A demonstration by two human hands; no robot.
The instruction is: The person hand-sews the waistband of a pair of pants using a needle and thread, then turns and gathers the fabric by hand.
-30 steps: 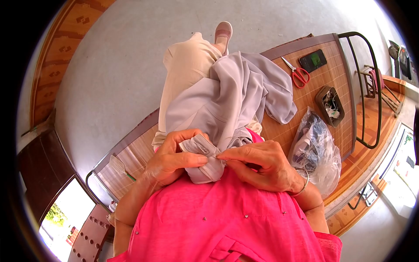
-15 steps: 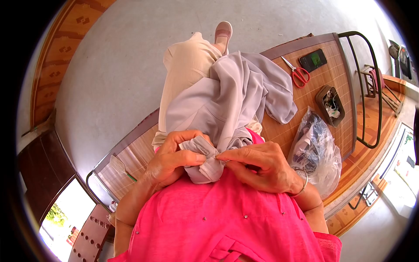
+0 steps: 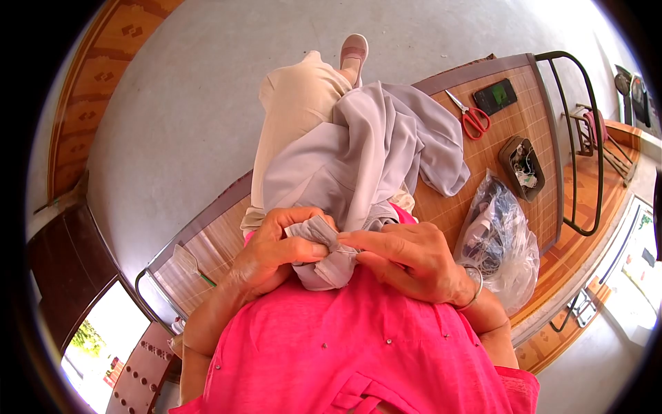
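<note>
Grey fabric (image 3: 372, 152) lies in folds over my lap, and its near end is bunched up at my waist. My left hand (image 3: 279, 250) is closed on this bunched part, thumb on top and fingers behind. At its right edge is my right hand (image 3: 407, 261), thumb and forefinger close together at the cloth. A thin, pale needle-like piece shows between the cloth and my right fingertips. The fingers behind the fabric are hidden.
On the mat-covered bed (image 3: 441, 207) to the right lie red-handled scissors (image 3: 474, 121), a phone (image 3: 494, 96), an oval tin (image 3: 522, 168) with small items, and a clear plastic bag (image 3: 498, 241). A fly swatter (image 3: 187, 262) rests at the left. A metal rail (image 3: 597, 145) bounds the right end.
My right forefinger and thumb have parted slightly at the cloth, and the thin needle-like piece now shows there. My left hand keeps its hold, while the bunched fabric has shifted a little.
</note>
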